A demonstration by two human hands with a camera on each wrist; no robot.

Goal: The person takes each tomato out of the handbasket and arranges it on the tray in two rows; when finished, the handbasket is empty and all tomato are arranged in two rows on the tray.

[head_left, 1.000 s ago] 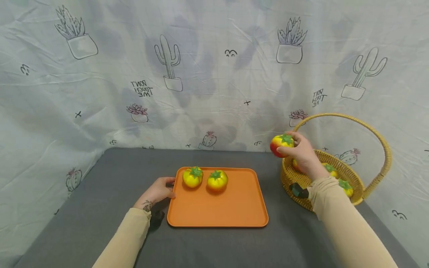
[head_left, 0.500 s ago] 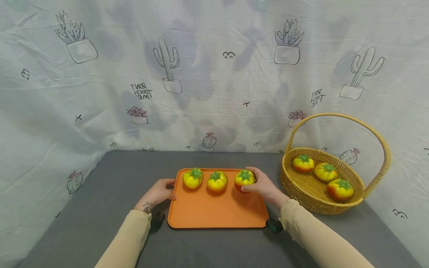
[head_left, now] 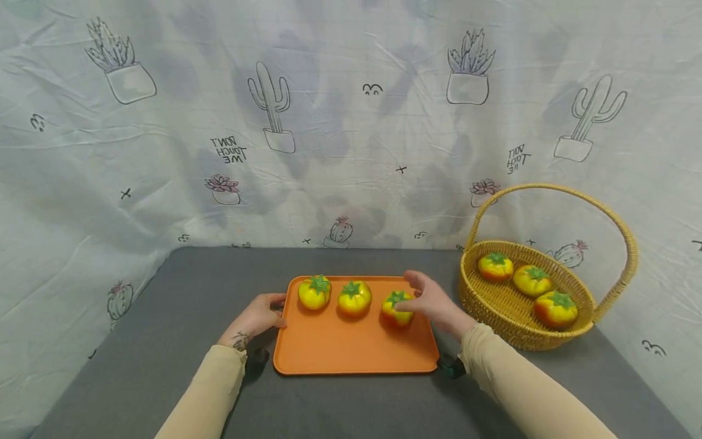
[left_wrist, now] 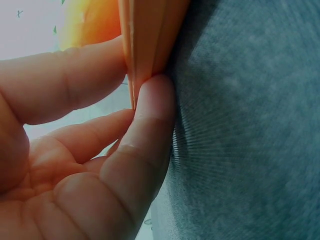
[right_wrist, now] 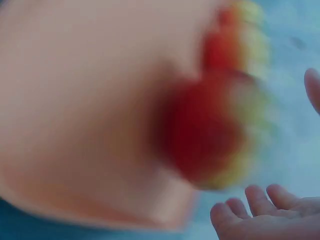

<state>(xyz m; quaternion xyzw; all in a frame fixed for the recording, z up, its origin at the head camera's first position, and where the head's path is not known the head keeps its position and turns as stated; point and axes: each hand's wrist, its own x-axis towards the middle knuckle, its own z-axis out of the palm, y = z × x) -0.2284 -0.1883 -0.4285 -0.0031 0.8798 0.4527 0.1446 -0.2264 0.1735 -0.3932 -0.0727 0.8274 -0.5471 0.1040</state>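
An orange tray (head_left: 351, 350) lies on the dark grey table, with three yellow-and-red tomatoes in a row along its far half. My left hand (head_left: 256, 317) pinches the tray's left edge; in the left wrist view the thumb (left_wrist: 155, 100) and a finger meet at the rim. Over the tray's right side my right hand (head_left: 436, 305) has its fingers spread apart, just behind the rightmost tomato (head_left: 393, 318). The right wrist view, blurred, shows that tomato (right_wrist: 205, 130) apart from the fingertips. The left tomato (head_left: 314, 296) and middle tomato (head_left: 353, 302) sit with green leaves upward.
A woven basket (head_left: 493, 314) with a tall arched handle stands right of the tray. Several is not the case inside: three tomatoes (head_left: 532, 281) lie in it. A pale curtain (head_left: 340, 152) printed with cacti hangs behind the table (head_left: 340, 408).
My right hand has carried a tomato from the basket to the tray's right side, set it down and released it. The left hand has stayed at the tray's edge.
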